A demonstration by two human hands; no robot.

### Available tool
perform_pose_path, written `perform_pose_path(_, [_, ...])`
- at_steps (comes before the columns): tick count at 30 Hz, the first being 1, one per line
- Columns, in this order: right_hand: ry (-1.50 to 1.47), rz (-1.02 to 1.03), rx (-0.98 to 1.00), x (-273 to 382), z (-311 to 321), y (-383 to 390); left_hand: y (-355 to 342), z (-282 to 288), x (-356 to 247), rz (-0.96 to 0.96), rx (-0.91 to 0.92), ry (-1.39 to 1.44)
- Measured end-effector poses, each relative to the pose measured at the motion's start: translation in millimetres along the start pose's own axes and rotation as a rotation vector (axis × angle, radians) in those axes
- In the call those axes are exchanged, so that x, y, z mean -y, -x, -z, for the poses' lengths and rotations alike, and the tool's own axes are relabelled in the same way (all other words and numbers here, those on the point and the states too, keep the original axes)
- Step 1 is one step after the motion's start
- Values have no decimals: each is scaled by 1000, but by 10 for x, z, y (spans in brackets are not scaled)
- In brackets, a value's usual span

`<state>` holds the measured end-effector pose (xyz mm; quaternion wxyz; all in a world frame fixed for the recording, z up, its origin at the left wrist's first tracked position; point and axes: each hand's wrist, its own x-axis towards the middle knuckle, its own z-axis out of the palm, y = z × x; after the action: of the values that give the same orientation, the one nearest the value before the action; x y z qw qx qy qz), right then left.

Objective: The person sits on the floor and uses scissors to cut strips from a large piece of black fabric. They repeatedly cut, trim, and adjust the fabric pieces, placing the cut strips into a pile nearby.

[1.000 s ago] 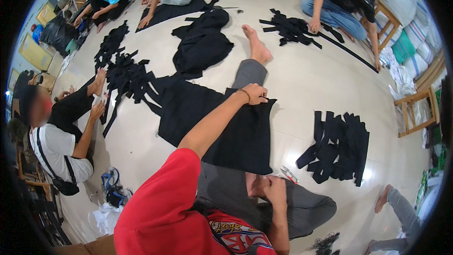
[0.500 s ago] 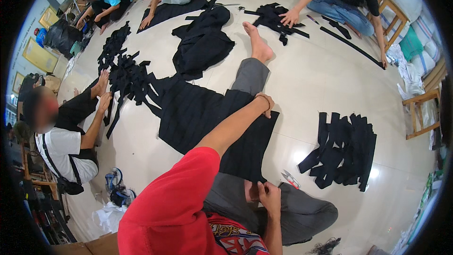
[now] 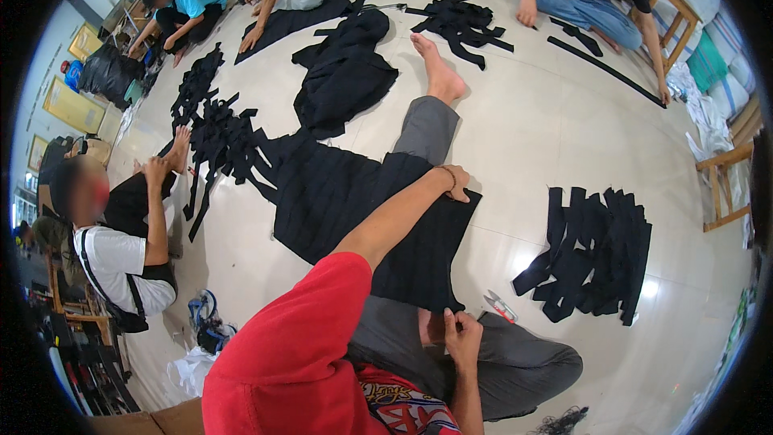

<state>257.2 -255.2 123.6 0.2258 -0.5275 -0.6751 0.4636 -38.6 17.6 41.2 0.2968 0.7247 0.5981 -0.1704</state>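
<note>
A wide black cloth (image 3: 362,201) made up of long strips lies over my outstretched leg and the floor. My left hand (image 3: 456,184), with a bracelet at the wrist, is closed on its right edge near the far corner. Lower down, my right hand (image 3: 461,333) pinches the near corner between thumb and fingers. Just right of that hand, small thread snips (image 3: 500,306) with a red part lie on the floor by my bent knee. Farther right is a spread of black fabric strips (image 3: 592,254). My left fingertips are partly hidden.
Tangled black strips (image 3: 225,133) lie left of the cloth, beside a seated person (image 3: 121,266). Beyond are a bunched black cloth (image 3: 346,72), another strip pile (image 3: 463,24) and several people on the floor. A wooden chair (image 3: 725,185) stands at right.
My hands keep nearly the same hold on the cloth. The far-right person has drawn a hand back from the strip pile, and the person at left has raised a hand.
</note>
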Motion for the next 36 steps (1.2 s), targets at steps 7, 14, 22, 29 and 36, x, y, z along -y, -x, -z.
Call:
perform_pose_path(7, [-243, -135, -77, -86, -40, 142, 101, 252, -84, 27, 145, 291])
perform_pose_path(14, [-398, -157, -215, 176, -84, 184, 197, 415, 221, 49, -264, 382])
perform_pose_path(22, [-427, -123, -379, 58, 100, 363, 591, 589, 476, 1, -688, 511])
perform_pose_path(29, [-347, -146, -353, 5, 531, 978, 868, 690, 501, 79, -839, 627])
perform_pose_path(36, [-281, -101, -300, -186, 808, 1395, 1062, 779, 685, 98, -954, 687])
